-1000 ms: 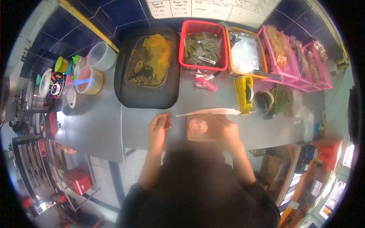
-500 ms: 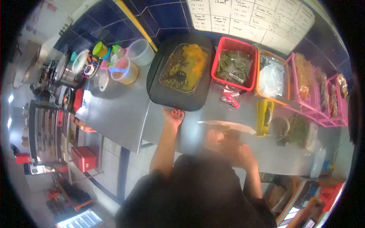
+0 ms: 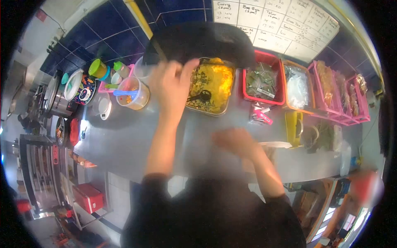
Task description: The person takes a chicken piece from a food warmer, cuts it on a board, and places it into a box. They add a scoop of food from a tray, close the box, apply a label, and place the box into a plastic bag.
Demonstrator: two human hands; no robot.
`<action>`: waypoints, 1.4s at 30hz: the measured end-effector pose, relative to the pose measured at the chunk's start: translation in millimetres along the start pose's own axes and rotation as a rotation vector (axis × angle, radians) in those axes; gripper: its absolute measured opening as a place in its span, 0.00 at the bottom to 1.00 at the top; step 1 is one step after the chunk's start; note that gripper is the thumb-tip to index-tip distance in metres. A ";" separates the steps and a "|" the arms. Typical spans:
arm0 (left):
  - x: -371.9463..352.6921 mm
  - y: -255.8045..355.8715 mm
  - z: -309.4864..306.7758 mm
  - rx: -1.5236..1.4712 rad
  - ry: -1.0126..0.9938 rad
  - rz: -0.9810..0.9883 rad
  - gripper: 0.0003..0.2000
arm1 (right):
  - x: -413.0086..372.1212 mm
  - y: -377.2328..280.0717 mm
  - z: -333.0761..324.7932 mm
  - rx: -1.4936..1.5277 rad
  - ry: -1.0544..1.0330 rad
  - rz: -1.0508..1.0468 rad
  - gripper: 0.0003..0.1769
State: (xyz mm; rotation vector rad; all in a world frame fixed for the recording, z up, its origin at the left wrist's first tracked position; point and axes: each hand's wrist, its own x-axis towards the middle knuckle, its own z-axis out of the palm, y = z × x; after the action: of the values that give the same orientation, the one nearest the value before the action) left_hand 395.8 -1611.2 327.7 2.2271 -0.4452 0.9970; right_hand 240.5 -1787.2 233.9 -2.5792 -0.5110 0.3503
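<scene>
My left hand (image 3: 170, 80) is at the near left edge of a dark see-through lid (image 3: 202, 43), gripping it with the lid tilted up towards the wall. In front of the lid sits an uncovered rectangular food container (image 3: 223, 108). Inside are bright yellow-orange food (image 3: 220, 78) and greenish chopped food (image 3: 198, 80), with a black spoon (image 3: 200, 96) lying in it. My right hand (image 3: 231, 140) is over the counter in front of the container, its fingers smeared by motion. A sheet of pale paper (image 3: 276, 144) lies by my right forearm, partly covered by it.
A red basket (image 3: 264, 99) of bagged leaves, an orange-rimmed tray (image 3: 297, 89) and pink baskets (image 3: 331, 111) line the right back. A yellow holder (image 3: 293, 128) stands before them. A plastic jug (image 3: 134, 95) and white scale (image 3: 105, 109) are at left.
The lid has gone from lying over the container to raised at the back, with my left hand moving up. My right hand has left the paper and shifted left.
</scene>
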 end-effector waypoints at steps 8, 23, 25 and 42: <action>111.9 -26.4 51.4 -0.137 0.105 0.360 0.17 | 210.9 45.0 49.9 -0.339 0.047 0.258 0.15; 184.2 -23.7 72.5 -0.182 -0.164 0.289 0.19 | 161.1 64.2 -19.6 -0.304 0.454 0.143 0.07; 182.3 -22.3 75.9 -0.172 -0.116 0.297 0.19 | 156.3 63.9 -13.6 -0.279 0.583 0.216 0.08; 178.7 -30.1 58.8 -0.219 -0.182 0.325 0.20 | 161.4 51.2 77.6 -0.752 0.507 0.165 0.16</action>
State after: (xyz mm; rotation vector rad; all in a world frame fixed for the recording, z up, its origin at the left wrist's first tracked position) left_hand 560.2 -1636.6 420.6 2.0921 -0.9752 0.8584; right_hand 374.5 -1730.2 117.6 -3.2655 -0.2648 -0.5488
